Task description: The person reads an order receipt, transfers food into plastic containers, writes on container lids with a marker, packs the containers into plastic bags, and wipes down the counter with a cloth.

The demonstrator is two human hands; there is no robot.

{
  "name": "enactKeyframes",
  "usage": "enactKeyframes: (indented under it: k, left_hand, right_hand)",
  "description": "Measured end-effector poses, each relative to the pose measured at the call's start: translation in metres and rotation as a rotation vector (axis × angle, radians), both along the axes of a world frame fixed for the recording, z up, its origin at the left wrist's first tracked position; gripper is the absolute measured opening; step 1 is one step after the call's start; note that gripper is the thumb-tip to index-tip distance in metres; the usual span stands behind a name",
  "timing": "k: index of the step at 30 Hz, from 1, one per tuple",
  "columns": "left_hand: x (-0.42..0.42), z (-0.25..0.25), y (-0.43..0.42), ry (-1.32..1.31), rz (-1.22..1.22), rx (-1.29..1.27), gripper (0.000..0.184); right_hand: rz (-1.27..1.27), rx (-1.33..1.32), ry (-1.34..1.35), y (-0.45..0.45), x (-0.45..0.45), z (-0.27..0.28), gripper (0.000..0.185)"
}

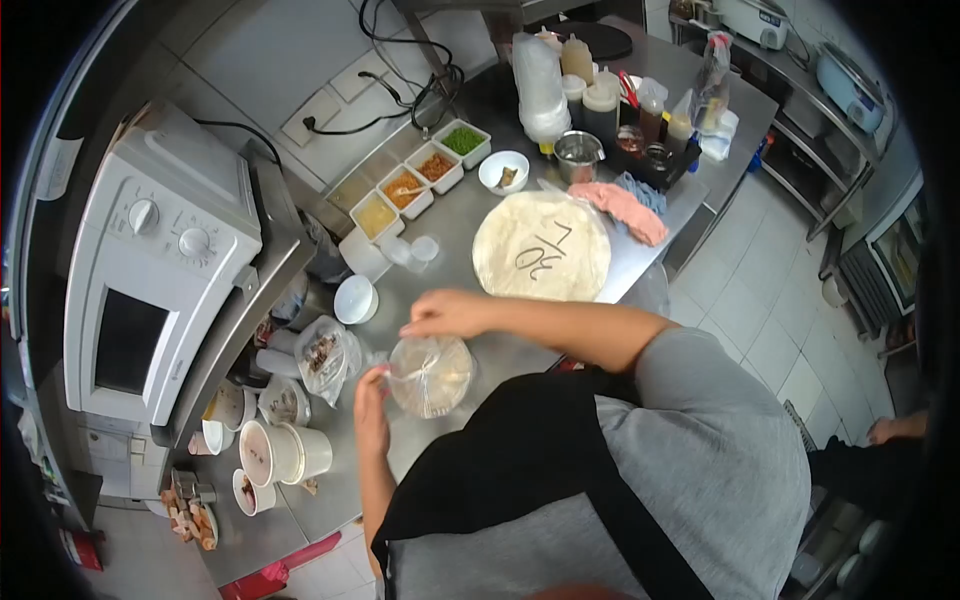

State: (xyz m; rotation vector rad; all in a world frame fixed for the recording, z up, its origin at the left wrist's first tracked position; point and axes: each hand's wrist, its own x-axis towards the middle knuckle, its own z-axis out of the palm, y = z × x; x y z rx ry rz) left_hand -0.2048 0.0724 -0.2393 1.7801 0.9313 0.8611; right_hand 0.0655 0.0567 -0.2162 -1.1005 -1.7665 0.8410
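Observation:
A clear plastic bag (430, 378) with pale contents lies on the steel counter in front of me. My left hand (371, 400) pinches its left edge, the fingers pressed together. Along the upper edge, my right hand (447, 313) is curled with its fingertips down at the plastic, partly hiding what it grips. Just beyond the left hand sit a white bowl (356, 299) and an open plastic bag of brown pieces (325, 356). Above the right forearm rests a large round pale lid (541, 247) marked with black writing.
Small white trays of toppings (421, 182) line the wall. Sauce bottles (601, 103), a metal cup (579, 156) and a pink cloth (624, 210) stand at upper right. A microwave (160, 270) sits on a shelf at left, above white tubs (285, 452). Another person's hand (882, 430) shows far right.

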Motion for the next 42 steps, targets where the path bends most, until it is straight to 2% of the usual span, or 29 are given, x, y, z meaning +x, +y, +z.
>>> enactKeyframes:
  k: [1,2,3,4,5,7,9,11,13,15,17,19,21,25,27,28,29,30,31,32,33,34,35,36,37,38,40,42]
  left_hand:
    - [-0.011,0.008,-0.011,-0.016,0.03,-0.059,0.057]
    - [-0.025,0.014,-0.021,-0.031,0.058,-0.118,0.075]
    - [-0.042,0.015,-0.028,0.013,0.076,-0.159,0.092]
    - [-0.047,0.023,-0.046,0.018,0.193,-0.158,0.081]
    - [-0.056,0.019,-0.058,0.014,0.312,-0.139,0.074]
    - [-0.063,0.013,-0.084,-0.016,0.577,-0.119,0.056]
    - [-0.055,0.006,-0.105,-0.078,0.794,-0.084,0.042]
    - [-0.046,0.001,-0.118,-0.146,0.94,-0.028,0.034]
    - [-0.022,0.008,-0.123,-0.151,0.996,0.065,0.031]
    - [0.016,0.021,-0.126,-0.169,1.002,0.164,0.027]
    - [0.062,0.038,-0.127,-0.191,0.953,0.259,0.022]
    - [0.099,0.044,-0.132,-0.133,0.876,0.303,0.02]
    - [0.133,0.045,-0.141,-0.062,0.818,0.311,0.02]
    - [0.18,0.043,-0.148,-0.112,0.752,0.267,0.018]
    - [0.211,0.045,-0.145,-0.136,0.735,0.135,0.017]
    - [0.228,0.039,-0.141,-0.232,0.685,0.04,0.016]
    - [0.253,0.04,-0.136,-0.334,0.512,-0.045,0.016]
    - [0.276,0.041,-0.133,-0.442,0.366,-0.23,0.018]
    - [0.301,0.045,-0.132,-0.581,0.165,-0.377,0.021]
    - [0.32,0.042,-0.128,-0.604,-0.041,-0.502,0.03]
    - [0.344,0.042,-0.128,-0.631,-0.158,-0.648,0.037]
    - [0.362,0.042,-0.127,-0.698,-0.354,-0.696,0.046]
    - [0.382,0.032,-0.126,-0.807,-0.467,-0.753,0.052]
    - [0.403,0.029,-0.127,-0.864,-0.318,-0.853,0.05]
    - [0.421,0.026,-0.13,-0.916,-0.176,-0.96,0.047]
    - [0.427,0.021,-0.13,-0.91,-0.069,-0.932,0.043]
    - [0.429,0.007,-0.127,-0.882,0.121,-0.869,0.036]
    - [0.421,-0.015,-0.126,-0.93,0.243,-0.8,0.029]
  right_hand:
    - [-0.01,0.121,0.039,-0.003,0.031,0.011,0.04]
    - [0.002,0.211,0.031,-0.016,0.072,0.04,0.021]
    - [-0.084,0.166,0.222,-0.035,0.109,0.064,0.018]
    - [-0.189,0.156,0.16,-0.048,0.154,0.088,0.017]
    - [-0.452,0.037,0.224,-0.086,0.177,0.135,0.015]
    - [-0.718,0.294,-0.053,-0.096,0.275,0.149,0.016]
    - [-0.869,0.263,-0.114,-0.101,0.356,0.163,0.017]
    - [-1.06,0.117,-0.435,-0.082,0.441,0.153,0.022]
    - [-0.991,-0.061,-1.057,-0.044,0.518,0.129,0.032]
    - [-0.854,-0.184,-1.069,-0.009,0.561,0.095,0.041]
    - [-0.606,-0.133,-1.15,0.038,0.624,0.04,0.045]
    - [-0.628,-0.34,-1.077,0.045,0.614,0.03,0.048]
    - [-0.527,-0.368,-1.049,0.042,0.605,0.032,0.043]
    - [-0.544,-0.079,-1.145,0.023,0.646,0.042,0.029]
    - [-0.723,-0.09,-0.783,-0.044,0.611,0.109,0.017]
    - [-0.793,0.054,-0.806,-0.073,0.607,0.125,0.016]
    - [-0.926,0.074,-0.875,-0.11,0.572,0.156,0.017]
    - [-0.921,0.295,-0.492,-0.143,0.555,0.157,0.014]
    - [-0.827,0.386,-0.428,-0.167,0.548,0.153,0.01]
    - [-0.823,0.407,-0.311,-0.184,0.543,0.136,0.01]
    - [-0.678,0.705,-0.499,-0.189,0.521,0.125,0.013]
    - [-0.594,0.725,-0.377,-0.188,0.491,0.105,0.017]
    - [-0.638,0.649,-0.146,-0.183,0.449,0.076,0.02]
    - [-0.558,0.629,-0.142,-0.173,0.399,0.059,0.022]
    - [-0.423,0.502,-0.242,-0.168,0.367,0.036,0.023]
    - [-0.184,0.505,-0.451,-0.16,0.338,0.032,0.024]
    - [0.013,0.261,-0.167,-0.159,0.289,-0.002,0.028]
    - [-0.031,-0.026,0.16,-0.147,0.281,-0.032,0.031]
